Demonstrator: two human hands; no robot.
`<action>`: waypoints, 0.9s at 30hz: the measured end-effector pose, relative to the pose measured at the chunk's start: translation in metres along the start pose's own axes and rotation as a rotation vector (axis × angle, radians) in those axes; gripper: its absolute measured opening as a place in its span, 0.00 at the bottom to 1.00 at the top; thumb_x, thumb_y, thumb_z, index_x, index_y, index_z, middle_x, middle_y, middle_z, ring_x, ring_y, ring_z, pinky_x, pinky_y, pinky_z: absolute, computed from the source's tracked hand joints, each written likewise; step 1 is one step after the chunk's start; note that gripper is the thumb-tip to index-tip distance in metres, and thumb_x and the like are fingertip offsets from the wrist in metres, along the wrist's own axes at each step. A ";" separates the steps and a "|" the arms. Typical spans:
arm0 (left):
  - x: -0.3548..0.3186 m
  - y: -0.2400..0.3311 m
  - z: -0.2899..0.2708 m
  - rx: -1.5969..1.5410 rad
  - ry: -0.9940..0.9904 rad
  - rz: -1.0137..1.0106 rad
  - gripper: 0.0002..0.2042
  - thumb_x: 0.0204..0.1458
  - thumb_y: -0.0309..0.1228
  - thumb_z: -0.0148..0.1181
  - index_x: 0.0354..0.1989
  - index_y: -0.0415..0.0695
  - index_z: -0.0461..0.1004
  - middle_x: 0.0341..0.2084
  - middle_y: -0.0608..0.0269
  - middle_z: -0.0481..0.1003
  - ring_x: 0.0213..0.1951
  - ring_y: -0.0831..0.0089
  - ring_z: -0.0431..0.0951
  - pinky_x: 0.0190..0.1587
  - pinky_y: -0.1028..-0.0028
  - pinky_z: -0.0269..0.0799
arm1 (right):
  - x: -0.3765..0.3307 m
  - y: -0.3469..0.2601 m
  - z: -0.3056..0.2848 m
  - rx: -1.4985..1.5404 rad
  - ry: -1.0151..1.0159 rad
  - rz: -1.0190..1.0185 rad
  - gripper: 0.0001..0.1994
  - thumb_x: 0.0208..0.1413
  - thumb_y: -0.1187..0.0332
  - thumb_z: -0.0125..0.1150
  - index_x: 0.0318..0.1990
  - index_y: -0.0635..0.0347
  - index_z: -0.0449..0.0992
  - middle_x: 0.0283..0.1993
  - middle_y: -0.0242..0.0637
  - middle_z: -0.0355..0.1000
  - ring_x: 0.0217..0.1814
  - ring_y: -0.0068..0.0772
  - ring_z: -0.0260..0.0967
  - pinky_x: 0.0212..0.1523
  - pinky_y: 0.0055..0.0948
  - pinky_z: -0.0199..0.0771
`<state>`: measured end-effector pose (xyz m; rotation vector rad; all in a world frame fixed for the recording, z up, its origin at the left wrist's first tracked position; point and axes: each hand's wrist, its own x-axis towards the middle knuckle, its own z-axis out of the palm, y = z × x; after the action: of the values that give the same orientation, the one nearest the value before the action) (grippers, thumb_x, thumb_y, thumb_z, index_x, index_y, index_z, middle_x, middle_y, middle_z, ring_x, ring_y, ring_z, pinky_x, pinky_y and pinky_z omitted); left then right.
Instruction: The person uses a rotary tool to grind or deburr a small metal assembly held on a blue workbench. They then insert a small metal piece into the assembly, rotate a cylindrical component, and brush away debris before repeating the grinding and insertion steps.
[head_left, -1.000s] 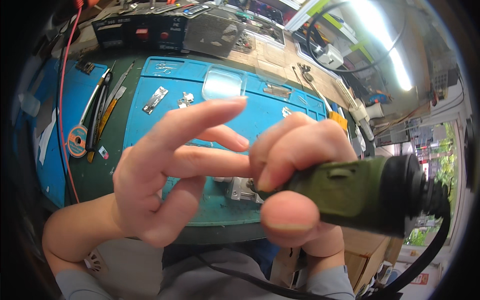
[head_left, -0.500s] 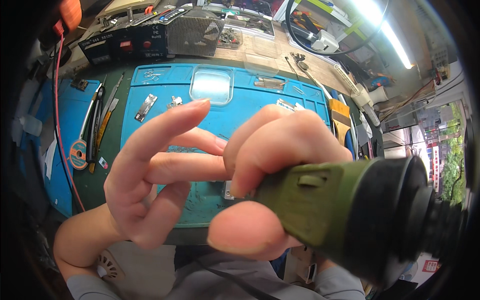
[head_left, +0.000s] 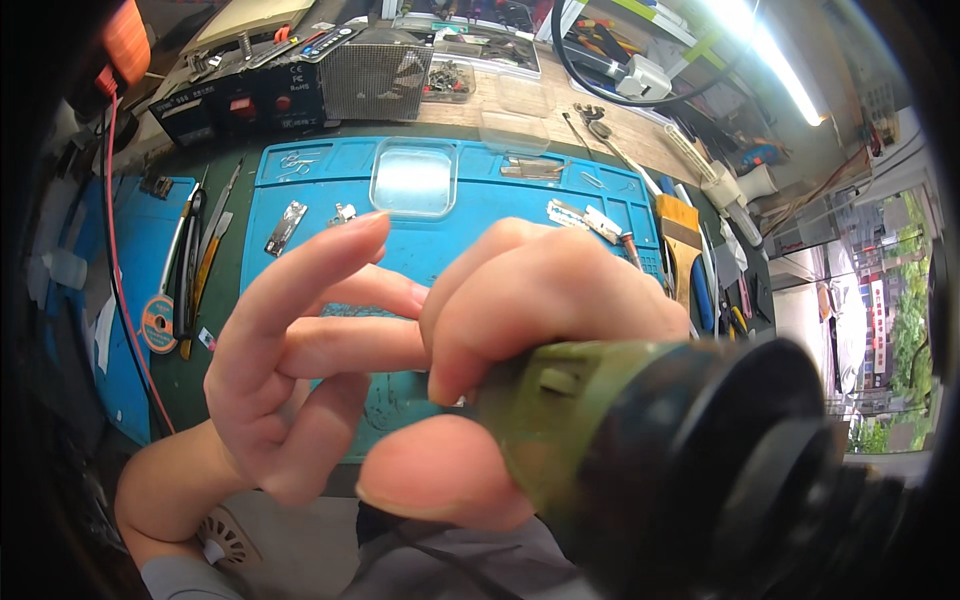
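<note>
My right hand (head_left: 545, 305) is closed round an olive-green and black scope-like instrument (head_left: 585, 415), close to me, with its stepped black end pointing to the lower right. A small raised lug shows on its green side, and the black end is blurred. My left hand (head_left: 300, 350) is on the left with some fingers stretched out and others curled. Two of its fingertips meet the curled fingers of my right hand; whether anything small lies between them is hidden. Below both hands lies a blue work mat (head_left: 330, 185) with a clear plastic tray (head_left: 413, 180) at its far edge.
Razor blades (head_left: 580, 215) and a small metal plate (head_left: 286, 228) lie on the mat. Knives (head_left: 208, 255) and a solder reel (head_left: 158, 318) are to the left. A wooden-handled brush (head_left: 679, 235) is at the right. A black power unit (head_left: 240, 105) stands at the back left.
The scope-like instrument and my right hand have shifted left, and the instrument's black end has tilted lower. My left hand keeps its pose, its fingertips still against the right hand.
</note>
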<state>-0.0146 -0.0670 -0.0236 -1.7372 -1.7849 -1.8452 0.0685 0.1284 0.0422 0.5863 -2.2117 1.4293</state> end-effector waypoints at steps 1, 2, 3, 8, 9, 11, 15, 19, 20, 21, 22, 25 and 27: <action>-0.002 -0.004 -0.001 -0.002 -0.005 0.013 0.41 0.44 0.09 0.42 0.75 0.19 0.52 0.46 0.50 0.87 0.58 0.61 0.82 0.73 0.57 0.62 | -0.001 -0.002 -0.002 0.017 -0.013 0.025 0.22 0.45 0.62 0.85 0.39 0.63 0.76 0.33 0.38 0.77 0.30 0.38 0.77 0.31 0.32 0.76; -0.006 -0.007 -0.003 0.001 -0.009 0.023 0.41 0.44 0.09 0.43 0.75 0.19 0.52 0.46 0.50 0.88 0.58 0.61 0.82 0.73 0.57 0.61 | -0.003 -0.007 -0.001 0.060 -0.030 0.073 0.23 0.44 0.66 0.88 0.41 0.60 0.75 0.36 0.39 0.76 0.34 0.36 0.75 0.35 0.32 0.74; -0.012 -0.020 0.000 -0.023 0.022 0.079 0.42 0.44 0.10 0.43 0.76 0.19 0.52 0.46 0.51 0.88 0.58 0.61 0.82 0.73 0.57 0.61 | -0.003 -0.009 0.000 0.081 -0.040 0.094 0.25 0.44 0.67 0.89 0.43 0.59 0.75 0.37 0.38 0.76 0.36 0.36 0.74 0.37 0.32 0.72; 0.000 -0.004 0.003 -0.036 0.032 0.020 0.42 0.44 0.11 0.43 0.76 0.19 0.52 0.44 0.53 0.88 0.58 0.61 0.82 0.73 0.56 0.61 | -0.001 -0.005 -0.002 -0.006 0.007 0.020 0.22 0.43 0.62 0.84 0.39 0.62 0.76 0.32 0.38 0.76 0.30 0.39 0.76 0.30 0.33 0.75; 0.002 0.002 0.004 -0.024 0.038 0.003 0.42 0.44 0.11 0.44 0.75 0.19 0.52 0.44 0.53 0.88 0.57 0.61 0.82 0.73 0.56 0.61 | -0.001 -0.001 0.001 -0.015 0.019 -0.010 0.22 0.43 0.60 0.83 0.37 0.63 0.76 0.31 0.38 0.76 0.29 0.40 0.77 0.28 0.34 0.76; 0.000 0.003 0.001 0.002 0.028 -0.021 0.42 0.43 0.11 0.44 0.75 0.19 0.52 0.43 0.53 0.88 0.57 0.61 0.82 0.72 0.57 0.62 | 0.000 0.004 0.005 -0.024 0.037 -0.043 0.22 0.42 0.58 0.81 0.36 0.64 0.76 0.30 0.38 0.76 0.27 0.41 0.78 0.26 0.34 0.77; -0.015 -0.025 0.005 -0.039 0.069 0.067 0.42 0.43 0.11 0.45 0.76 0.19 0.52 0.44 0.54 0.88 0.56 0.62 0.82 0.71 0.57 0.64 | 0.001 0.004 0.008 -0.041 0.063 -0.074 0.23 0.42 0.58 0.82 0.36 0.64 0.76 0.30 0.38 0.76 0.27 0.42 0.78 0.25 0.34 0.77; -0.007 -0.013 0.000 -0.025 0.015 0.019 0.42 0.43 0.11 0.45 0.76 0.20 0.52 0.45 0.54 0.88 0.57 0.61 0.81 0.69 0.57 0.65 | -0.001 0.005 0.007 -0.058 0.085 -0.079 0.23 0.41 0.57 0.82 0.36 0.63 0.76 0.30 0.38 0.76 0.27 0.42 0.78 0.26 0.35 0.77; -0.005 -0.008 -0.003 -0.010 -0.013 0.000 0.42 0.43 0.11 0.45 0.76 0.20 0.52 0.45 0.53 0.88 0.57 0.61 0.81 0.68 0.57 0.66 | -0.001 0.005 0.008 -0.048 0.089 -0.078 0.23 0.41 0.57 0.82 0.35 0.63 0.76 0.30 0.38 0.76 0.27 0.42 0.78 0.26 0.35 0.77; -0.005 -0.009 -0.008 -0.007 -0.042 0.001 0.42 0.43 0.11 0.44 0.76 0.20 0.52 0.45 0.53 0.88 0.57 0.61 0.81 0.68 0.57 0.66 | -0.001 0.004 0.008 -0.050 0.089 -0.078 0.23 0.41 0.57 0.82 0.35 0.63 0.76 0.30 0.38 0.76 0.27 0.42 0.78 0.26 0.35 0.77; -0.004 -0.008 -0.008 -0.020 -0.045 -0.012 0.42 0.43 0.11 0.44 0.76 0.20 0.52 0.45 0.53 0.88 0.57 0.61 0.81 0.68 0.58 0.66 | -0.001 0.004 0.008 -0.053 0.089 -0.079 0.23 0.41 0.57 0.82 0.35 0.63 0.76 0.30 0.38 0.76 0.27 0.42 0.78 0.26 0.35 0.77; -0.004 -0.006 -0.004 -0.076 -0.010 -0.064 0.42 0.43 0.11 0.44 0.76 0.20 0.52 0.46 0.53 0.88 0.57 0.61 0.81 0.69 0.58 0.65 | 0.000 0.005 0.006 -0.075 0.077 -0.081 0.23 0.42 0.57 0.82 0.35 0.64 0.76 0.29 0.38 0.76 0.27 0.42 0.78 0.26 0.34 0.77; -0.003 -0.001 -0.001 -0.065 0.013 -0.062 0.42 0.43 0.11 0.43 0.76 0.20 0.51 0.46 0.53 0.88 0.57 0.61 0.81 0.69 0.58 0.65 | 0.002 0.004 0.006 -0.056 0.068 -0.086 0.23 0.43 0.57 0.82 0.35 0.64 0.76 0.29 0.38 0.75 0.26 0.42 0.78 0.25 0.34 0.77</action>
<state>-0.0147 -0.0692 -0.0263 -1.7059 -1.8145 -1.9547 0.0640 0.1247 0.0378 0.5967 -2.1400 1.3202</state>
